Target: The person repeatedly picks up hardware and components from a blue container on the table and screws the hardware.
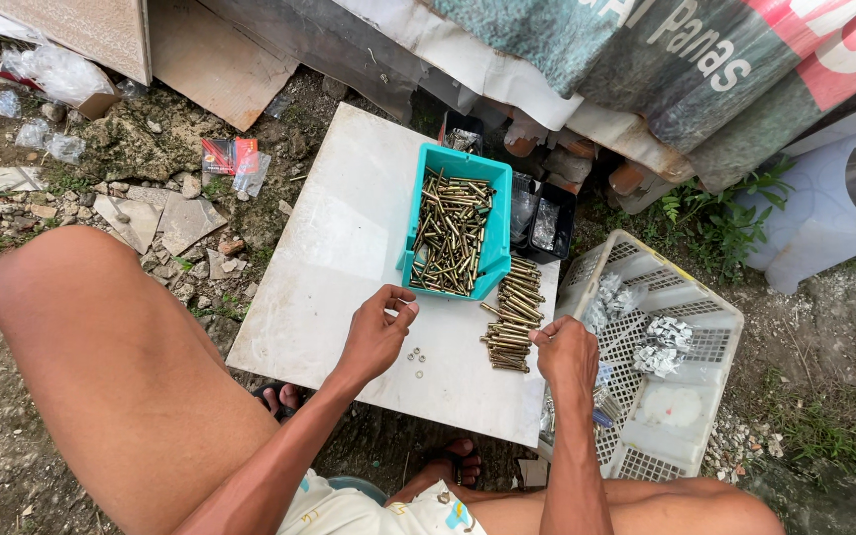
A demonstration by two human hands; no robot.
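**Sorting brass bolts on a white slab bench**

A person sits low over a white slab bench (329, 248) laid on rough ground, bare knees to either side. The left hand (376, 332) hovers above the middle of the bench with its fingers curled inward, thumb and fingertips pinched together near the lower left corner of a teal bin (494, 223); whether something tiny sits in that pinch cannot be told. Just below this hand, a few small washers (415, 359) lie loose on the bench surface.

The right hand (567, 355) rests at the right edge of the bench, fingers closed narrowly, its fingertips touching the lower end of a row of brass bolts (514, 315). These bolts lie side by side in a neat stack that runs from just below the teal bin toward the hand. The teal bin itself holds a loose heap of the same brass bolts (451, 233), lying mostly lengthwise.

Beside the bench on the right stands a white plastic basket (710, 327) with small silvery metal pieces (664, 345) in clusters. Behind the bin sit dark containers (544, 223). Stones and plastic scraps are scattered over the ground at left.
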